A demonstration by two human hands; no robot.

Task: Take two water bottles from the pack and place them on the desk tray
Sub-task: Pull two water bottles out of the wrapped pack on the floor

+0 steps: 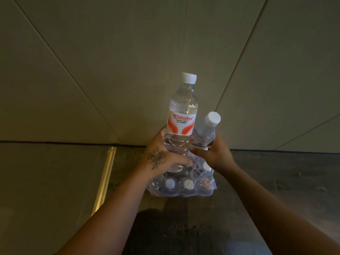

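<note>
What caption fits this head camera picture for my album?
Left hand and right hand each lift a water bottle from the plastic-wrapped pack on the floor.

I am facing a pale panelled wall (128, 52) whose thin seams are fanning outward toward the upper corners. It is meeting the floor along a dark line. To my left the floor is lying as a smooth grey slab (46, 181), with a bright metal strip (105, 179) glinting along its edge. Ahead and to my right a darker, mottled, wood-grain floor (276, 172) is spreading out. Dim, yellowish light is hanging over everything.
</note>
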